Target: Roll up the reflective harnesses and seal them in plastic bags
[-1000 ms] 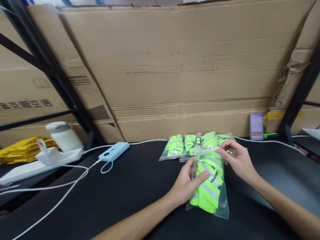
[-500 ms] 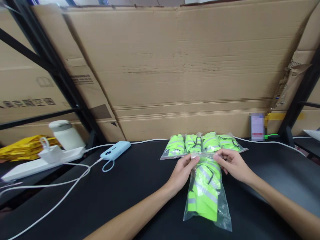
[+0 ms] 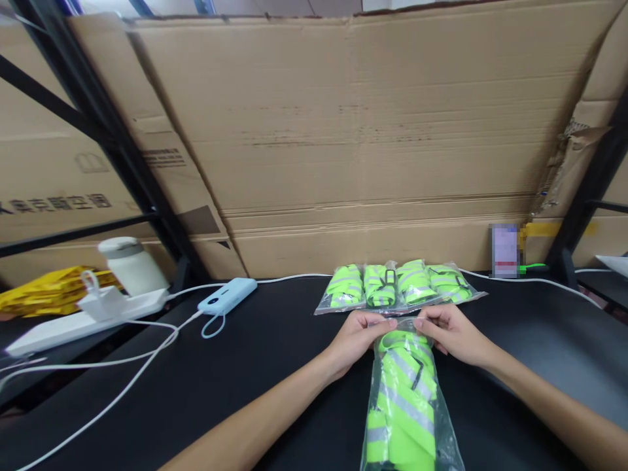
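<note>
A clear plastic bag point(image 3: 447, 437) lies in front of me, its top edge pinched between both hands. Inside it is a folded neon-green reflective strap point(image 3: 405, 405) with silver bands and a dark buckle or clip. My left hand point(image 3: 360, 337) grips the left part of the bag's top edge, thumb on top. My right hand point(image 3: 451, 330) pinches the right part, close to the left thumb. Just beyond my hands, several bagged green reflective straps point(image 3: 346, 286) sit in a row against the cardboard.
Tall cardboard point(image 3: 294, 131) walls off the table's back. On the left are a light-blue power bank point(image 3: 228, 296), white cables, a white power strip point(image 3: 44, 332), a white bottle point(image 3: 132, 265) and a yellow package point(image 3: 53, 288). A phone-like object point(image 3: 504, 250), pixelated, leans at back right.
Both hands have drawn the bag a little toward me, away from the row of bagged straps. Its lower end now runs past the bottom of the view.
</note>
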A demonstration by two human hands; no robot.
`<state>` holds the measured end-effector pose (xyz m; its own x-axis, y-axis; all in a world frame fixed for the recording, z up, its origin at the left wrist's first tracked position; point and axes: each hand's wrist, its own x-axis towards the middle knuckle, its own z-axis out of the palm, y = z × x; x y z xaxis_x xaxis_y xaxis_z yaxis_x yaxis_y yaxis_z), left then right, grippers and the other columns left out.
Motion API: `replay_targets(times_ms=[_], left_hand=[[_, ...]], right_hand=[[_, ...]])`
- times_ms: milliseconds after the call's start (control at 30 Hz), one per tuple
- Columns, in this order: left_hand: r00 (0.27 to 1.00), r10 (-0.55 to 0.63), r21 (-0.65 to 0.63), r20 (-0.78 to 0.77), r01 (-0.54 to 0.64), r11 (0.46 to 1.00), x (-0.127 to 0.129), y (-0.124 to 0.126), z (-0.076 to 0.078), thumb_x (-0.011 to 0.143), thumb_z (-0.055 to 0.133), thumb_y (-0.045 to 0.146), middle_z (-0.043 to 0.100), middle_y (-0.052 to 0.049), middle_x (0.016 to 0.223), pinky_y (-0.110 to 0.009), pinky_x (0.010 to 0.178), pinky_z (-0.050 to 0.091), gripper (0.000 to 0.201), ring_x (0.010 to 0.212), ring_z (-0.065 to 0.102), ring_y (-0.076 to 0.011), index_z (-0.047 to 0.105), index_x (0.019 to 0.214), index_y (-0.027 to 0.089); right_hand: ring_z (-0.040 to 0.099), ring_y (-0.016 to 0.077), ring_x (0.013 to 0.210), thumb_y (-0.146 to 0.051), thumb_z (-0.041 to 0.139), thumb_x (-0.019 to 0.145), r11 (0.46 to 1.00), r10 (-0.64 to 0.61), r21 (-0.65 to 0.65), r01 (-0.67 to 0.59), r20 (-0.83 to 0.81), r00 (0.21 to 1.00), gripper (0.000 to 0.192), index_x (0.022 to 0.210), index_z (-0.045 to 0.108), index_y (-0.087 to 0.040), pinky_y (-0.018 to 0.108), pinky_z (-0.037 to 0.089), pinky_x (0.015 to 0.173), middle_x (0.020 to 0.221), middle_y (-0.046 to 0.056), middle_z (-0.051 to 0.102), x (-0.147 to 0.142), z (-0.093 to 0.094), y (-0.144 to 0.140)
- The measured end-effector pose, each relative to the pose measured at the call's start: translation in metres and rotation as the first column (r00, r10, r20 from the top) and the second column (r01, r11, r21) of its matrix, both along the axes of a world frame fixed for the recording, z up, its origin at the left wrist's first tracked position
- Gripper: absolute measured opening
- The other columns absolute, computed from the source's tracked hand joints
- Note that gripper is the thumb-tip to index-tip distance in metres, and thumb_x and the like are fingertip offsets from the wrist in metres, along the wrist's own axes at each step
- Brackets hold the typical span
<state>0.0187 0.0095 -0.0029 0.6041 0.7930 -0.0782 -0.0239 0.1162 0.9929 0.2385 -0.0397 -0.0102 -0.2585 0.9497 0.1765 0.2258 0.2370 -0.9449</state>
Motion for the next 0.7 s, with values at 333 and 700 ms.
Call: replay_targets(times_ms=[333, 700], left_hand=[[1.0, 0.002, 0.036, -0.005, -0.002, 0.999, -0.0007, 0.0028, -0.0069, 0.076, 0.08, 0.056, 0.062, -0.001, 0.063, -0.024, 0.06, 0.034, 0.046, 0.057, 0.048, -0.0115, 0.069, 0.07, 0.012], [1.0, 0.027, 0.093, -0.008, -0.026, 0.995, 0.0008, 0.0016, -0.0089, 0.079, 0.078, 0.054, 0.059, 0.0, 0.062, -0.023, 0.059, 0.034, 0.044, 0.057, 0.046, -0.0105, 0.068, 0.068, 0.012]], right_hand=[[0.039, 0.0024, 0.035, -0.059, 0.071, 0.085, 0.986, -0.027, -0.167, -0.003, -0.181, 0.983, 0.042, 0.085, 0.052, -0.021, 0.016, 0.04, 0.03, 0.067, -0.01, 0.045, 0.0024, -0.007, 0.009], [0.041, 0.0027, 0.033, -0.057, 0.069, 0.086, 0.987, 0.034, -0.158, -0.039, -0.033, 0.999, 0.042, 0.08, 0.067, -0.016, 0.015, 0.028, 0.031, 0.059, -0.008, 0.05, 0.0079, -0.0013, 0.0064]])
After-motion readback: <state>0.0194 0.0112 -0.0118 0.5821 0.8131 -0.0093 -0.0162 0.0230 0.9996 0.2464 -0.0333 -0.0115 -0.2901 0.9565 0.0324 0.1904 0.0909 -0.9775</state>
